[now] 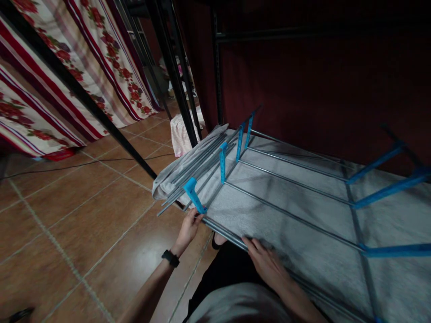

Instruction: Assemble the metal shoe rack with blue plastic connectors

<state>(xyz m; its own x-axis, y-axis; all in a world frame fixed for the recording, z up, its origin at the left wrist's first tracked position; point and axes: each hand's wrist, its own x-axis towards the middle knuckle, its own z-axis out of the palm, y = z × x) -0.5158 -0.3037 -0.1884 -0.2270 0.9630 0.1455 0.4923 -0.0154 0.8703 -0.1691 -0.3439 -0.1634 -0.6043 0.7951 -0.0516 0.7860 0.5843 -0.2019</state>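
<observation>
A frame of grey metal tubes and blue plastic brackets lies on a grey cloth-covered surface point(249, 211). My left hand point(191, 224), with a black band on the wrist, pinches the left end of the front metal tube point(226, 233). Its fingertips are right beside the foot of the nearest blue bracket point(193, 194). Further along the same tube, my right hand point(267, 262) has its fingers curled over it; the thumb is hidden. Behind stand more blue brackets, including one at the left side point(222, 162) and one lying outward at the right point(397, 250).
Several loose grey tubes point(193, 172) lie at the surface's left end, some overhanging its edge. Black metal posts point(177, 76) rise behind them. A dark cable point(111, 159) crosses the tiled floor point(67, 211). A floral striped curtain point(101, 58) hangs at the upper left.
</observation>
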